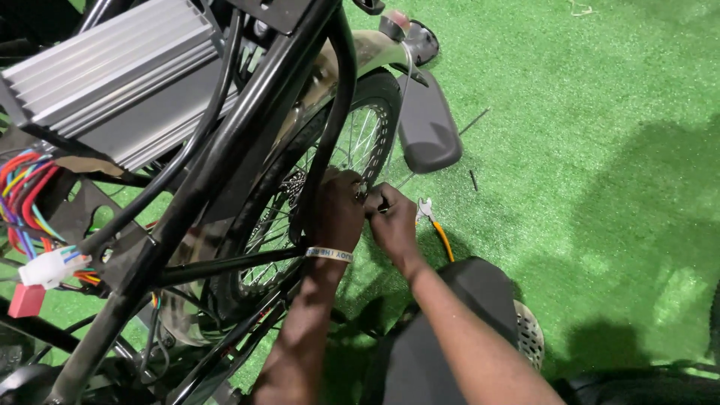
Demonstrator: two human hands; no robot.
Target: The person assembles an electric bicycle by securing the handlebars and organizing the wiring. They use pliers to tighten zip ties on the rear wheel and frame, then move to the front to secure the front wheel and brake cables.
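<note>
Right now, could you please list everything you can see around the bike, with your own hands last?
frame: one, black, across the left half
wheel: one, black tyre with silver spokes, behind the frame
mudguard: one, grey flap, above the hands
controller box: one, silver ribbed, top left
wires: one bundle, many colours, left edge
connector: one, white, under the wires
pliers: one, orange handle, on the turf by the right hand
turf: green, covers the ground
wristband: one, white, on the left wrist
left hand: at the wheel
right hand: beside it, fingers closed on something small and dark
</note>
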